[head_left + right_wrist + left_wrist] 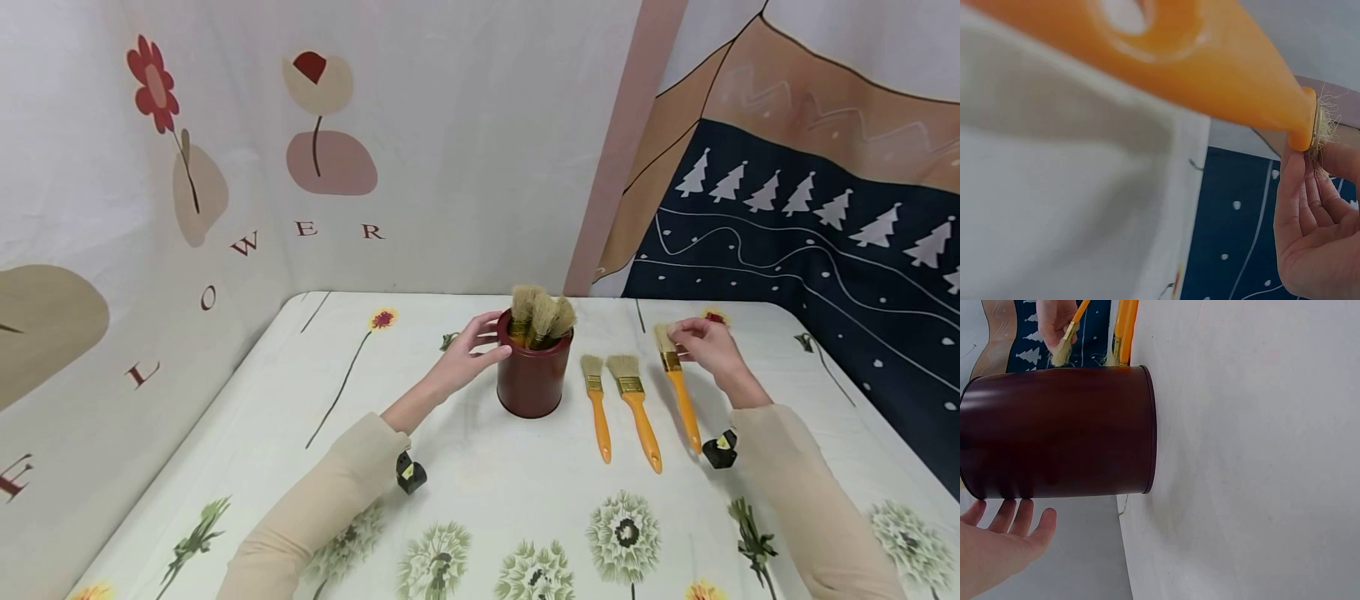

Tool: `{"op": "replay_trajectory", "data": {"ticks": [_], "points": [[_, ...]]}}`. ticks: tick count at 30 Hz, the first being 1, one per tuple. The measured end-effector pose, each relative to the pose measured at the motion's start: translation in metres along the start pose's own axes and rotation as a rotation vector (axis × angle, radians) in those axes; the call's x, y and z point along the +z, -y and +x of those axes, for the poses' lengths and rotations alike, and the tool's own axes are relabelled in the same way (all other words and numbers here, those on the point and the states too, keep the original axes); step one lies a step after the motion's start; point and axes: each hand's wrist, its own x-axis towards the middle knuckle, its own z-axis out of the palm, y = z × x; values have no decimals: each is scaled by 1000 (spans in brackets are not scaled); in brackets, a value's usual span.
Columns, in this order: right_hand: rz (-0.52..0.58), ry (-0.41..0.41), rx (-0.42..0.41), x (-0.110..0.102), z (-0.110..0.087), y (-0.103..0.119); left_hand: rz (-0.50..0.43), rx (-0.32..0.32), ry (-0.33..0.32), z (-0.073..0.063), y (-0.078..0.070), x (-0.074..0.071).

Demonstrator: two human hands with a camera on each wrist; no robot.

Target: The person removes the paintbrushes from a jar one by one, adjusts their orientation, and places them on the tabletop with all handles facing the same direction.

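A dark red can (532, 379) stands upright on the table with several paintbrushes (542, 315) in it, bristles up. My left hand (472, 350) touches the can's left side with its fingertips, and the left wrist view shows the fingers (1021, 515) against the wall of the can. My right hand (708, 346) pinches a paintbrush (681, 400) near its bristles, and the orange handle points down toward me. That handle (1210, 69) looms large in the right wrist view. Two more paintbrushes, a narrower one (597, 408) and a wider one (636, 408), lie between the can and my right hand.
A white cloth with printed flowers covers the table (465, 467). Fabric walls (465, 167) rise behind and at the sides, the right one dark blue (750, 242) with printed trees. A small black device (410, 473) sits at my left wrist, another (720, 450) at my right.
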Motion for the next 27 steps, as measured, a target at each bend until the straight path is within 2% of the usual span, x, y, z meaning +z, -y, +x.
{"op": "replay_trajectory", "data": {"ticks": [7, 13, 20, 23, 27], "points": [[-26, 89, 30, 6, -9, 6, 0, 2, 3, 0, 0, 0], [-76, 129, 72, 7, -18, 16, -7, -11, 0, 0, -1, 0], [-41, 187, 175, -1, -50, 68, -6, -17, -3, 0, -1, 0], [-44, 181, 218, -1, -56, 78, -3, -20, -3, 0, -1, 0], [-78, 190, 250, 1, -57, 80, -1, -21, -4, 0, -1, 0]]}}
